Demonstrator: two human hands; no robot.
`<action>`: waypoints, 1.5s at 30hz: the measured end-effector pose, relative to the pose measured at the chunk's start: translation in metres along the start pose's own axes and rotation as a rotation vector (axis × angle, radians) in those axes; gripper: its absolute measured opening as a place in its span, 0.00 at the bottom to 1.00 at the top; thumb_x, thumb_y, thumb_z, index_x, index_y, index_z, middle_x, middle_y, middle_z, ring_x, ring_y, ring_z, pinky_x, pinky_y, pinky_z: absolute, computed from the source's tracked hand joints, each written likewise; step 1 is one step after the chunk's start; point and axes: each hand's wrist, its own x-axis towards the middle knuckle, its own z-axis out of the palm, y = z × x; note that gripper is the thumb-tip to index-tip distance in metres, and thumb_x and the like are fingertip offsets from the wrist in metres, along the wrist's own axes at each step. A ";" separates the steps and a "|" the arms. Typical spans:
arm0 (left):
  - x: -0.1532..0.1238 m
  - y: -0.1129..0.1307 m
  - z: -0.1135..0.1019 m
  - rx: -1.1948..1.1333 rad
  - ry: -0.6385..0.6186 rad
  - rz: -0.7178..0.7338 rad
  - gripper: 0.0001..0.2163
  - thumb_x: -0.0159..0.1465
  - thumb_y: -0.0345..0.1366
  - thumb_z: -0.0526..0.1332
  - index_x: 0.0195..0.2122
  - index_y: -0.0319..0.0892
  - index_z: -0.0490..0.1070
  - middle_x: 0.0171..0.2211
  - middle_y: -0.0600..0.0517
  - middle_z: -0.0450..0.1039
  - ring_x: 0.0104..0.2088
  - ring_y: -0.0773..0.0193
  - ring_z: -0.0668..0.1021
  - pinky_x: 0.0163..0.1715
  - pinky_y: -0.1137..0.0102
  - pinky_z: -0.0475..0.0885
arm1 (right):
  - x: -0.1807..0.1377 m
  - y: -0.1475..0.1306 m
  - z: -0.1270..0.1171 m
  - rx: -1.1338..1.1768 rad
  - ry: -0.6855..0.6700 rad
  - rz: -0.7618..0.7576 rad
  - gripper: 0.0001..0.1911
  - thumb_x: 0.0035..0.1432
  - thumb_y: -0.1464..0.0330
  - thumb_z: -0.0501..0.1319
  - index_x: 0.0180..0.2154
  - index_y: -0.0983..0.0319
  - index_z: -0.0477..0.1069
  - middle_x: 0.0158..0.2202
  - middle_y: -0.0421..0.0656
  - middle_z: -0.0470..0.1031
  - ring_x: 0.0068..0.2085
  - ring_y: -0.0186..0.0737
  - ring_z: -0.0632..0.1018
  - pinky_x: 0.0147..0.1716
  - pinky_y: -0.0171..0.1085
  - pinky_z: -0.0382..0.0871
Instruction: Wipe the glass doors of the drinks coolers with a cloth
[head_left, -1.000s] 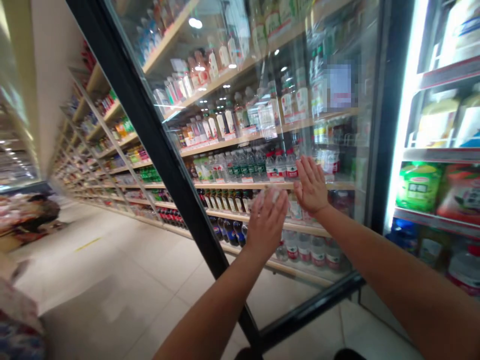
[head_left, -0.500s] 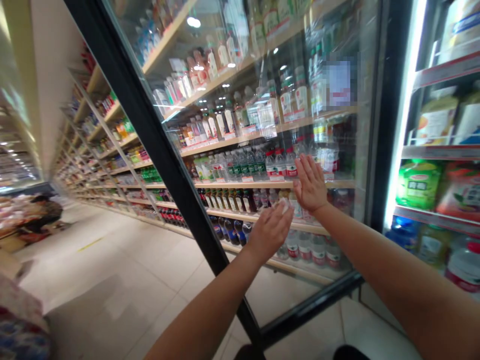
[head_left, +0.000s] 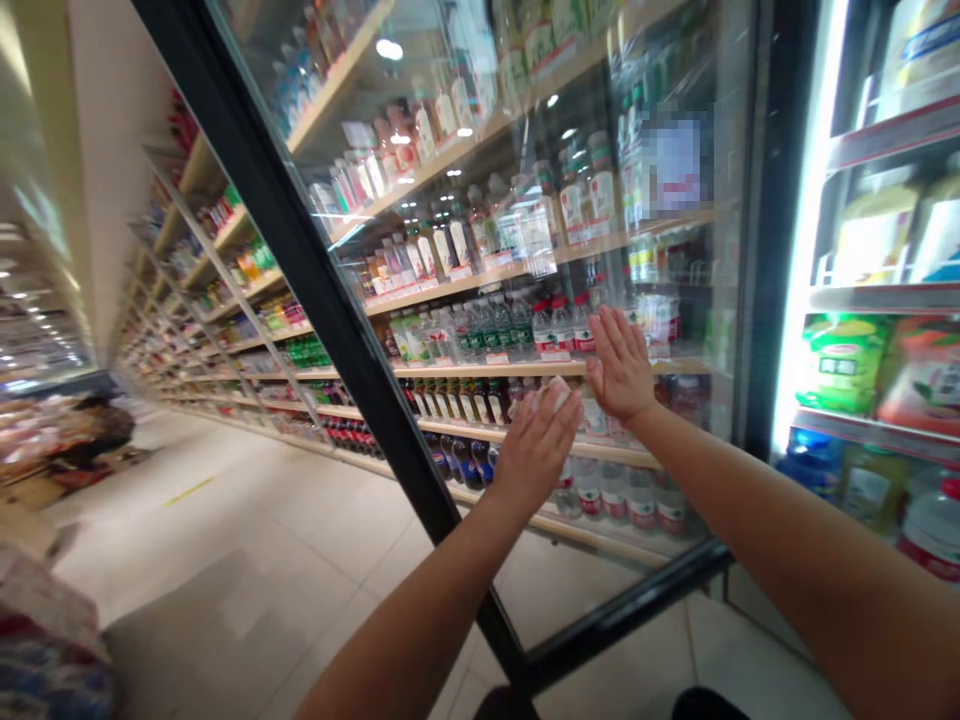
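A dark-framed glass door point(head_left: 600, 590) stands in front of me. My left hand point(head_left: 534, 455) presses a crumpled white tissue point(head_left: 557, 387) against the glass, its fingers laid over it so that most of the tissue is hidden. Higher and to the right, my right hand point(head_left: 621, 368) lies on the same pane with straight fingers and nothing in it. Bottles on shelves show through the glass behind both hands.
A lit cooler with juice bottles point(head_left: 836, 362) is at the right. Long store shelves point(head_left: 225, 290) recede to the left beside a tiled floor point(head_left: 247, 560). Dark shoe tips point(head_left: 705, 703) show at the bottom. Patterned packs point(head_left: 52, 640) are at lower left.
My left hand has shifted slightly up and left on the glass with the tissue, and its fingers now point more upward. My right hand stays in place.
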 end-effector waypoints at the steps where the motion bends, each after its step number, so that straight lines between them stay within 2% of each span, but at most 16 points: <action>1: 0.001 -0.006 -0.001 0.002 0.006 -0.005 0.19 0.72 0.32 0.55 0.63 0.42 0.68 0.70 0.49 0.58 0.72 0.52 0.58 0.70 0.53 0.58 | 0.000 0.000 0.000 0.002 -0.005 0.003 0.34 0.70 0.62 0.45 0.74 0.60 0.46 0.74 0.47 0.55 0.74 0.47 0.54 0.71 0.53 0.48; 4: 0.012 -0.029 -0.010 0.000 0.035 -0.094 0.20 0.73 0.32 0.54 0.65 0.46 0.66 0.69 0.50 0.61 0.72 0.53 0.59 0.65 0.56 0.64 | 0.000 0.000 0.000 -0.006 0.007 -0.002 0.34 0.70 0.61 0.45 0.74 0.60 0.46 0.73 0.47 0.55 0.74 0.47 0.55 0.71 0.53 0.49; 7: 0.013 -0.029 -0.012 0.007 0.035 -0.160 0.22 0.73 0.32 0.53 0.67 0.47 0.63 0.69 0.51 0.61 0.70 0.53 0.62 0.62 0.57 0.66 | 0.000 0.000 0.000 -0.010 0.012 -0.007 0.33 0.70 0.61 0.45 0.74 0.60 0.46 0.73 0.47 0.55 0.74 0.47 0.55 0.71 0.53 0.49; 11: -0.002 -0.004 0.001 0.012 0.006 0.014 0.20 0.73 0.33 0.53 0.65 0.44 0.66 0.71 0.52 0.54 0.69 0.55 0.64 0.63 0.61 0.67 | 0.000 0.000 0.000 -0.001 -0.004 0.001 0.33 0.70 0.61 0.44 0.74 0.60 0.47 0.73 0.47 0.55 0.74 0.47 0.54 0.72 0.53 0.47; 13: -0.002 -0.005 0.003 -0.001 0.001 0.050 0.21 0.72 0.33 0.54 0.66 0.43 0.65 0.72 0.52 0.53 0.71 0.55 0.61 0.66 0.60 0.63 | 0.000 0.000 0.000 -0.010 -0.001 0.009 0.33 0.70 0.61 0.43 0.73 0.60 0.47 0.73 0.47 0.55 0.74 0.46 0.54 0.72 0.53 0.47; 17: 0.015 -0.030 -0.007 -0.019 0.047 -0.188 0.27 0.71 0.28 0.54 0.71 0.45 0.56 0.73 0.49 0.51 0.74 0.54 0.50 0.71 0.53 0.55 | 0.001 -0.001 0.001 -0.008 -0.006 0.012 0.33 0.70 0.61 0.44 0.73 0.59 0.47 0.73 0.46 0.55 0.74 0.46 0.54 0.72 0.53 0.48; 20: 0.016 -0.027 -0.007 -0.016 0.075 -0.283 0.28 0.70 0.28 0.55 0.72 0.45 0.55 0.73 0.45 0.49 0.74 0.51 0.47 0.71 0.51 0.55 | 0.001 -0.001 0.002 0.008 -0.001 0.010 0.33 0.70 0.62 0.44 0.74 0.60 0.47 0.73 0.46 0.55 0.74 0.46 0.54 0.72 0.53 0.48; 24: -0.005 -0.003 0.006 -0.052 0.016 -0.046 0.27 0.70 0.36 0.59 0.70 0.45 0.59 0.73 0.45 0.50 0.73 0.49 0.51 0.72 0.52 0.54 | 0.001 -0.002 0.003 -0.022 0.049 -0.009 0.32 0.71 0.62 0.44 0.73 0.61 0.49 0.72 0.47 0.58 0.74 0.45 0.55 0.72 0.51 0.49; 26: -0.009 -0.005 0.007 -0.041 -0.001 -0.001 0.26 0.71 0.38 0.59 0.70 0.45 0.59 0.73 0.47 0.52 0.73 0.50 0.52 0.73 0.52 0.50 | 0.001 -0.002 0.003 -0.038 0.074 -0.030 0.32 0.71 0.63 0.44 0.73 0.61 0.49 0.72 0.47 0.59 0.74 0.44 0.55 0.72 0.50 0.49; 29: 0.002 -0.026 -0.001 0.037 0.058 -0.185 0.27 0.71 0.38 0.59 0.71 0.44 0.57 0.72 0.46 0.53 0.74 0.49 0.47 0.73 0.46 0.46 | 0.000 -0.002 0.003 -0.046 0.083 -0.049 0.33 0.71 0.63 0.45 0.73 0.61 0.46 0.72 0.48 0.58 0.74 0.45 0.55 0.71 0.50 0.49; 31: 0.009 -0.035 -0.006 0.066 0.089 -0.286 0.28 0.71 0.37 0.59 0.71 0.45 0.56 0.72 0.44 0.53 0.74 0.47 0.45 0.72 0.44 0.47 | 0.000 -0.001 0.003 -0.040 0.066 -0.041 0.33 0.71 0.63 0.45 0.74 0.61 0.45 0.73 0.48 0.57 0.74 0.45 0.55 0.72 0.51 0.49; 33: 0.008 -0.032 -0.005 0.046 0.081 -0.251 0.26 0.71 0.35 0.59 0.70 0.47 0.59 0.72 0.45 0.53 0.74 0.46 0.48 0.71 0.46 0.52 | -0.001 -0.001 0.004 -0.026 0.042 -0.027 0.33 0.71 0.63 0.46 0.74 0.60 0.45 0.73 0.47 0.56 0.74 0.46 0.55 0.72 0.51 0.48; 38: -0.015 -0.010 0.003 -0.034 0.046 0.094 0.20 0.71 0.33 0.58 0.64 0.44 0.68 0.68 0.47 0.64 0.68 0.51 0.66 0.65 0.57 0.65 | -0.001 0.000 0.004 -0.027 0.057 -0.038 0.34 0.71 0.63 0.46 0.74 0.59 0.42 0.73 0.47 0.55 0.74 0.46 0.55 0.72 0.51 0.49; 41: -0.006 -0.025 -0.013 -0.032 0.111 0.045 0.19 0.71 0.32 0.59 0.63 0.46 0.69 0.64 0.46 0.69 0.63 0.54 0.73 0.59 0.61 0.70 | 0.000 0.000 0.002 -0.025 0.041 -0.035 0.35 0.71 0.63 0.45 0.75 0.59 0.40 0.74 0.46 0.54 0.74 0.47 0.54 0.72 0.52 0.49; 45: 0.021 -0.052 -0.033 0.046 0.277 -0.139 0.23 0.71 0.30 0.58 0.67 0.48 0.62 0.64 0.47 0.70 0.67 0.56 0.67 0.63 0.60 0.67 | -0.001 0.001 0.001 -0.026 0.034 -0.042 0.35 0.71 0.63 0.46 0.75 0.58 0.38 0.74 0.46 0.52 0.74 0.47 0.54 0.71 0.52 0.50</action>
